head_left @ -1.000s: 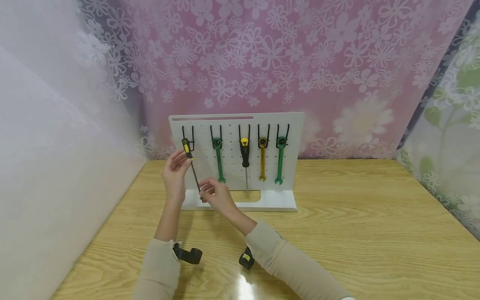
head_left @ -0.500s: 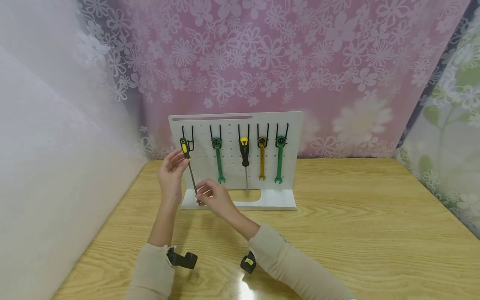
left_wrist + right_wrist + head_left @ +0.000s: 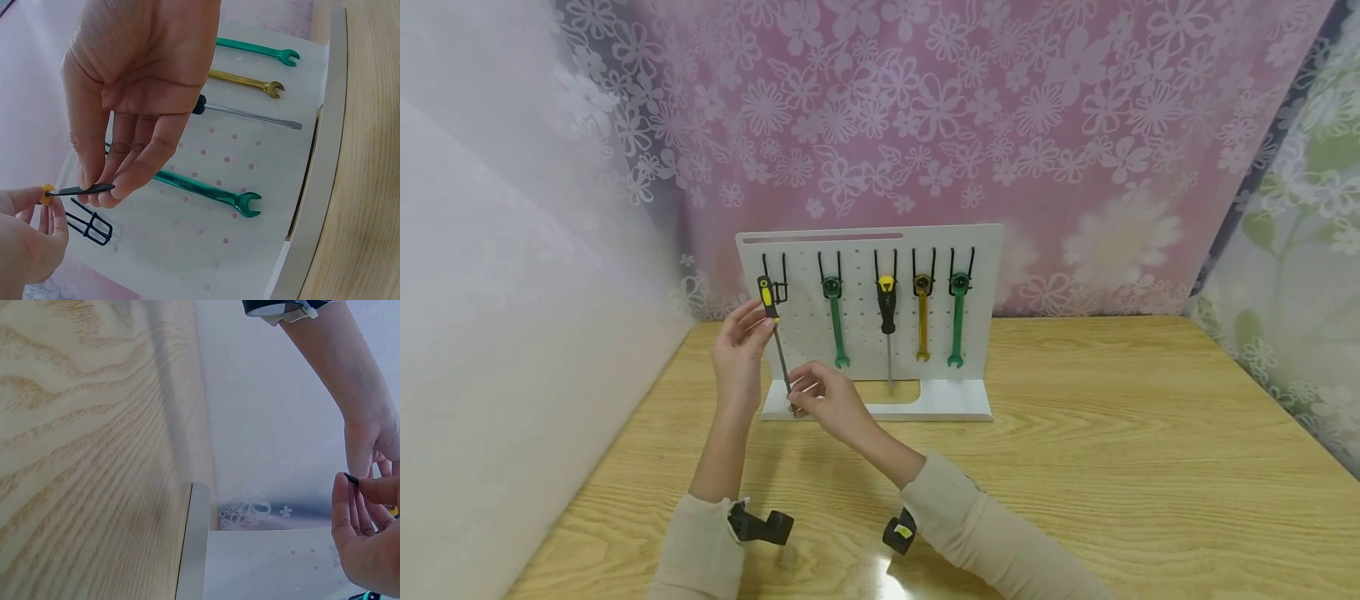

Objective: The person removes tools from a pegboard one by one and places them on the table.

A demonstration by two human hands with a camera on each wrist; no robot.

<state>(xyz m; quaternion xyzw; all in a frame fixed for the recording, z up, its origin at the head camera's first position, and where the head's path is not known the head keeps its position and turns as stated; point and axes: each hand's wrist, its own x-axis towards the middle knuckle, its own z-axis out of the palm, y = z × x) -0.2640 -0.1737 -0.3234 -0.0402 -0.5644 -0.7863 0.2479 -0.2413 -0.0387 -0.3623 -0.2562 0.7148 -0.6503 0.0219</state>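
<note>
Partly hidden screwdriver (image 3: 771, 308), left hand (image 3: 737, 354) pinching, right hand (image 3: 833, 402) obscuring lower shaft (image 3: 786, 373)

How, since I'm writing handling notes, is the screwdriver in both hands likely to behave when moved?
The screwdriver should be stiff: its slim shaft looks straight. It's probably handle-heavy, as the much thicker handle sits at the upper end. It could swing if the left hand let go, since the right hand pinches only near the tip.
</note>
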